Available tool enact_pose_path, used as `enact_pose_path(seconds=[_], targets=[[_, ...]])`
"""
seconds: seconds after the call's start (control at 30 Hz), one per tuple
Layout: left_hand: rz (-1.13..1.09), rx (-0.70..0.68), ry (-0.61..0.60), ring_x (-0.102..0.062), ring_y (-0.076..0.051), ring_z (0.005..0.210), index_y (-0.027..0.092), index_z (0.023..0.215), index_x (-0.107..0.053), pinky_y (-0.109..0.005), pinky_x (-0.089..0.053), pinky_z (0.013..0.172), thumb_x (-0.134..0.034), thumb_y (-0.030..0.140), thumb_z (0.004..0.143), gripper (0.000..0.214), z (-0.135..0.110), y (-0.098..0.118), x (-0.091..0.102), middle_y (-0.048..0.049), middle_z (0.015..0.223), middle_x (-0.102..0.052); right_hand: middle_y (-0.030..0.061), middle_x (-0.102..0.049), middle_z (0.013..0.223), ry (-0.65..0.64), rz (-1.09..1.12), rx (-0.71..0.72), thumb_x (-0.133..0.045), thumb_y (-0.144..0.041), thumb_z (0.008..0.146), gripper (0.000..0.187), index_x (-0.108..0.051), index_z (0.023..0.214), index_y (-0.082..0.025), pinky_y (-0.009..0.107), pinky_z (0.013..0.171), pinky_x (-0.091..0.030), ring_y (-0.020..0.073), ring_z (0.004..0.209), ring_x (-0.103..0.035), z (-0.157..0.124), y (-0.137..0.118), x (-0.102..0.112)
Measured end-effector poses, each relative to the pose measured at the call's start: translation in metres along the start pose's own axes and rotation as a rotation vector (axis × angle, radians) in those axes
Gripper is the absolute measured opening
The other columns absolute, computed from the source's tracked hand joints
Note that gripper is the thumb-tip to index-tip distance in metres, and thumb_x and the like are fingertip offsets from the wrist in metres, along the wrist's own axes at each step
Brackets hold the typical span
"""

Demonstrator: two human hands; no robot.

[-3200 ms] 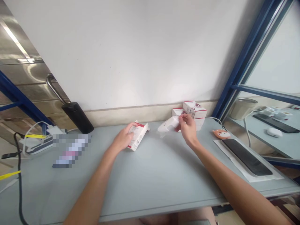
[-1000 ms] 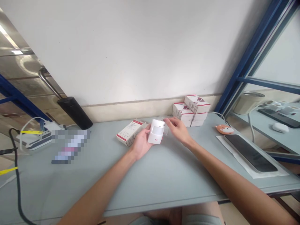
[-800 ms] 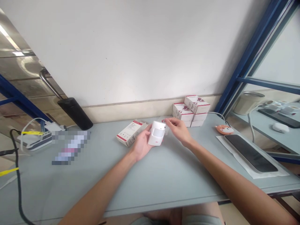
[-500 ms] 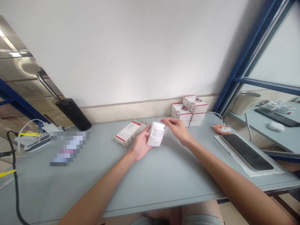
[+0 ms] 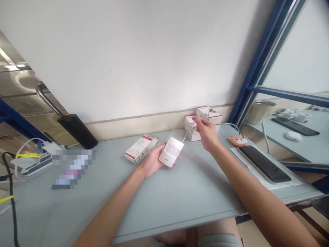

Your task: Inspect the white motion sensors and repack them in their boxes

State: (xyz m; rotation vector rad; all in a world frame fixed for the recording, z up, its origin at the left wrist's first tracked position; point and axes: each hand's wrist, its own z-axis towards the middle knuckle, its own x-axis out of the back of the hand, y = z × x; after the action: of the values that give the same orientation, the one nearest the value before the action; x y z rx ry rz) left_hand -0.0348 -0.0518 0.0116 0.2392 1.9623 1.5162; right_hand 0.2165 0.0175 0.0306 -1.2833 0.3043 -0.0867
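Observation:
My left hand (image 5: 151,161) is closed round a small white sensor unit (image 5: 171,152) held just above the grey table (image 5: 180,199). My right hand (image 5: 207,132) is raised to the right of it, fingers pinched on a thin clear strip (image 5: 189,129) that stretches from the sensor's top up to the fingertips. An open white and red carton (image 5: 140,149) lies on the table left of the sensor. A stack of like white and red boxes (image 5: 203,121) stands by the wall, partly behind my right hand.
A black phone (image 5: 264,168) lies on white paper at the right, with a small orange animal-shaped object (image 5: 238,140) and a white cable beside it. A black cylinder (image 5: 77,131) leans at the back left. A power strip (image 5: 31,159) with cables sits at far left. A blue frame (image 5: 254,65) bounds the right.
My right hand has pulled up and to the right, away from the sensor, drawing the thin clear strip out from its top. My left hand has lowered the sensor slightly.

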Motion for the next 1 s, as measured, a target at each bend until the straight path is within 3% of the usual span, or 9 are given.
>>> enact_pose_path(seconds=[0.1,0.23,0.47,0.67,0.83,1.0], targets=[[0.028,0.053,-0.047,-0.075,-0.030,0.085,0.019,0.141,-0.055,-0.044,-0.052,0.085,-0.051,0.051,0.105,0.049,-0.003,0.000,0.000,-0.0164,0.108,-0.076,-0.0066,-0.042,0.059,0.090,0.140,0.061,-0.081,-0.068,0.075,0.048,-0.074,0.087,-0.022,0.028,0.055,-0.038,0.0109,0.056,-0.039,0.013,-0.008,0.016],[0.041,0.069,-0.100,-0.076,-0.031,0.090,0.023,0.143,-0.054,-0.046,-0.050,0.092,-0.054,0.048,0.104,0.047,-0.005,-0.001,0.003,-0.0151,0.111,-0.076,-0.0107,-0.022,0.057,0.162,0.301,0.143,-0.085,-0.057,0.077,0.038,-0.067,0.079,-0.023,0.025,0.042,-0.026,0.0076,0.046,-0.022,0.024,-0.018,0.037],[0.053,0.129,-0.206,-0.076,-0.032,0.099,0.028,0.151,-0.046,-0.046,-0.048,0.091,-0.053,0.049,0.105,0.051,-0.004,-0.001,0.006,-0.0168,0.121,-0.074,-0.0097,-0.026,0.058,0.112,0.426,0.145,-0.084,-0.036,0.080,0.026,-0.062,0.075,-0.022,0.022,0.040,-0.027,0.0064,0.046,-0.023,0.026,-0.026,0.046],[0.085,0.171,-0.265,-0.076,-0.033,0.099,0.028,0.154,-0.044,-0.040,-0.048,0.081,-0.054,0.047,0.105,0.053,-0.009,0.000,-0.001,-0.0160,0.118,-0.074,-0.0075,-0.046,0.067,0.064,0.594,0.089,-0.081,-0.021,0.077,0.027,-0.055,0.078,-0.023,0.019,0.043,-0.033,0.0062,0.049,-0.035,0.032,-0.039,0.069],[0.107,0.177,-0.271,-0.075,-0.031,0.099,0.029,0.153,-0.046,-0.036,-0.049,0.074,-0.054,0.049,0.105,0.052,-0.008,-0.003,0.002,-0.0141,0.117,-0.072,-0.0093,-0.044,0.065,0.083,0.663,0.064,-0.082,-0.021,0.077,0.027,-0.055,0.080,-0.023,0.018,0.042,-0.033,0.0054,0.048,-0.034,0.039,-0.038,0.088],[0.130,0.195,-0.288,-0.074,-0.030,0.098,0.027,0.150,-0.052,-0.036,-0.050,0.071,-0.057,0.049,0.103,0.052,-0.010,-0.002,0.005,-0.0124,0.115,-0.070,-0.0104,-0.038,0.061,0.073,0.631,0.048,-0.088,-0.033,0.079,0.029,-0.061,0.083,-0.022,0.017,0.039,-0.030,0.0047,0.046,-0.031,0.039,-0.029,0.082]])
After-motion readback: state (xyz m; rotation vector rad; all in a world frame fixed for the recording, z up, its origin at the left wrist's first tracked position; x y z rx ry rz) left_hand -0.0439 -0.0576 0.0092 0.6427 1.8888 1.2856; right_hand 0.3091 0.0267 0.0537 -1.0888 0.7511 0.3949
